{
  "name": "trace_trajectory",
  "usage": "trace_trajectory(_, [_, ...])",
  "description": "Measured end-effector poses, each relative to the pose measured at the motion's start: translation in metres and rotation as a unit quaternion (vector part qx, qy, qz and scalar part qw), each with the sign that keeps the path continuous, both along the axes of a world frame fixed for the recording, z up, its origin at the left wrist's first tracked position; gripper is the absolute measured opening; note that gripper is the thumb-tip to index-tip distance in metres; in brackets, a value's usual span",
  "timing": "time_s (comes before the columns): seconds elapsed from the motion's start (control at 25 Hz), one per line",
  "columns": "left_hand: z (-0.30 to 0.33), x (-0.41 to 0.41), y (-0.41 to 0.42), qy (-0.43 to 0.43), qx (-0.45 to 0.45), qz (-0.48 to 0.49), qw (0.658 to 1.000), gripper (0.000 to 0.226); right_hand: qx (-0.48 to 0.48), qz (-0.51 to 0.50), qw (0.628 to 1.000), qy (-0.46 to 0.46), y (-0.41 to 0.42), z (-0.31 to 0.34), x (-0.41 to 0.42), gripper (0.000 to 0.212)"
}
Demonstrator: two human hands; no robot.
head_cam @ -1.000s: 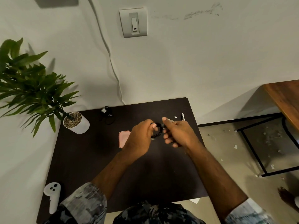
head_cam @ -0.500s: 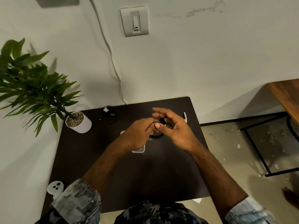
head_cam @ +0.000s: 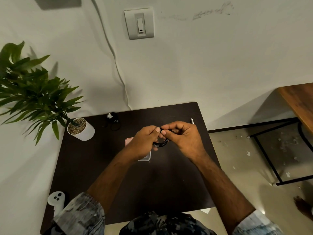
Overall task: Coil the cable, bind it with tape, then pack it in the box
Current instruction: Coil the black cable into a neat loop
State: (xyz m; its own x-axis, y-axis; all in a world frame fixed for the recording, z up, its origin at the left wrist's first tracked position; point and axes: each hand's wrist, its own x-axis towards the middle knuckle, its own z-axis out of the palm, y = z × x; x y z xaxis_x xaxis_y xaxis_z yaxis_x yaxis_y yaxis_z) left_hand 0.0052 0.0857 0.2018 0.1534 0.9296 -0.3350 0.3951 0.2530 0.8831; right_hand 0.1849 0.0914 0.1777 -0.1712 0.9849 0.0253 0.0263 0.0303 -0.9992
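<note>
I held the small black coiled cable [head_cam: 161, 142] above the dark rectangular table [head_cam: 101, 158], my left hand [head_cam: 145, 143] gripping the loops and my right hand [head_cam: 183, 139] pinching the top, thumbs almost touching. It looked light, limp and springy, best pinched across all loops. I counted one coil, one clear box [head_cam: 147, 157] beneath my left hand, one pink lid [head_cam: 127, 141] beside it, and one other black cord [head_cam: 113, 120] toward the table's far edge.

One view only, worn on my head, looking forward and steeply down; my fingers [head_cam: 166, 133] sit near centre, close below.
</note>
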Motion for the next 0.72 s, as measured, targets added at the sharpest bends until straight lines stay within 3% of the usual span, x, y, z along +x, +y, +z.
trace_trajectory(0.2, [-0.005,0.006,-0.001,-0.03,-0.063,0.036,0.997,0.05,-0.017,0.013,1.0,-0.009,0.002,-0.006,0.003,0.015])
trace_trajectory(0.44, [-0.006,0.01,-0.001,-0.112,-0.138,0.061,0.982,0.04,-0.038,0.031,0.999,0.015,0.003,-0.015,0.01,0.017])
trace_trajectory(0.72, [-0.022,0.026,-0.003,-0.108,-0.144,0.112,0.977,0.04,-0.084,-0.067,0.993,0.054,-0.013,-0.043,0.0,0.015])
